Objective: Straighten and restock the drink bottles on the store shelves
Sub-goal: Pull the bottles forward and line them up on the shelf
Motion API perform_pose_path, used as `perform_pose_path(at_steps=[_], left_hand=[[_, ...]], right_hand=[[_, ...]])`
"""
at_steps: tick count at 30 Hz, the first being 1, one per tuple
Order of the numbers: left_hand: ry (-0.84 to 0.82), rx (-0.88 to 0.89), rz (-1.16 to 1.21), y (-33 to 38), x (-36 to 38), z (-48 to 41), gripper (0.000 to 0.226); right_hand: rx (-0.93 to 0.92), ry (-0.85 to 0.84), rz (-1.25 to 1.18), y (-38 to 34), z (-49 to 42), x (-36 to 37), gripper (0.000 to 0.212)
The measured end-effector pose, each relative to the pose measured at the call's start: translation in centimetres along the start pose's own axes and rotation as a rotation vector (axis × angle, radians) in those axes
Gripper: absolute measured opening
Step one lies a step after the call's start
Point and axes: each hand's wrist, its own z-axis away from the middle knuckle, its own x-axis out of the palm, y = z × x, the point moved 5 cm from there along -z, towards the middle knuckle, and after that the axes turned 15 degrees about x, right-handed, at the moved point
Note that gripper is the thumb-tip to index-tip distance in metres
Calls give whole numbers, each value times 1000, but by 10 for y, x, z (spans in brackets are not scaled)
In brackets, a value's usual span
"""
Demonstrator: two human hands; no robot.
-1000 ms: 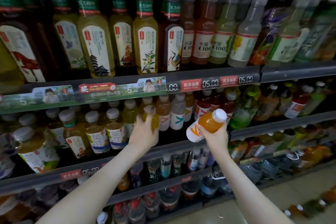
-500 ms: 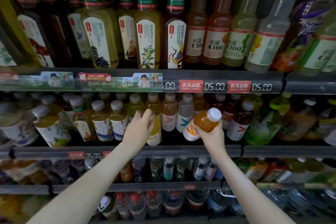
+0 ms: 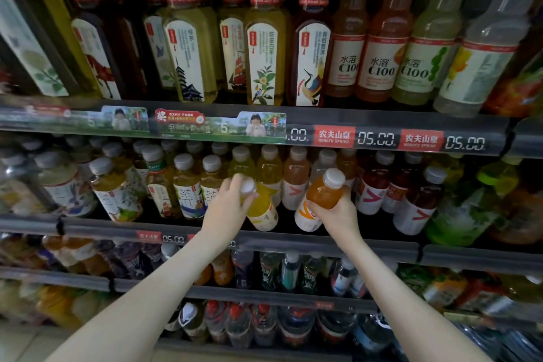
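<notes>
My left hand (image 3: 227,204) grips the neck and white cap of a yellow drink bottle (image 3: 261,210) at the front of the middle shelf; the bottle leans with its top toward me. My right hand (image 3: 336,214) holds an orange drink bottle (image 3: 318,200) with a white cap and white lower label, tilted, its cap up and to the right, just in front of the same shelf row. Behind them stand rows of like bottles (image 3: 295,176) in yellow, peach and red.
Tall tea and C100 bottles (image 3: 379,47) fill the top shelf above a price rail (image 3: 376,138). Small tea bottles (image 3: 188,185) stand left of my hands, red drinks (image 3: 417,203) to the right. Lower shelves hold more packed bottles. The middle shelf's front rail (image 3: 293,241) runs under my wrists.
The view has come closer to the shelf. My left hand has pulled the yellow bottle forward and tipped it. My right hand keeps the orange bottle, now closer in to the shelf row.
</notes>
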Motion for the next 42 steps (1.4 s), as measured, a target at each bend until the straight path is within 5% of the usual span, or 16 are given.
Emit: perform_pose_path(at_steps=[7, 14, 19, 24, 31, 38, 42], left_hand=[[-238, -54, -73, 15, 51, -27, 77], [-199, -48, -130, 13, 72, -33, 86], [-110, 265, -451, 42, 81, -27, 94], [-178, 476, -370, 86, 104, -45, 89], [-441, 281, -196, 110, 122, -94, 78], [-324, 426, -343, 111, 118, -91, 39], [-205, 564, -365, 119, 107, -69, 58]], right_hand=[[67, 42, 105, 8, -15, -1, 55], [52, 97, 232, 8, -27, -18, 57], [66, 147, 247, 13, -39, -45, 66], [75, 138, 246, 23, -32, -59, 73], [52, 123, 101, 33, -16, -61, 83], [41, 136, 40, 42, -9, -69, 88], [28, 145, 30, 44, -8, -69, 91]])
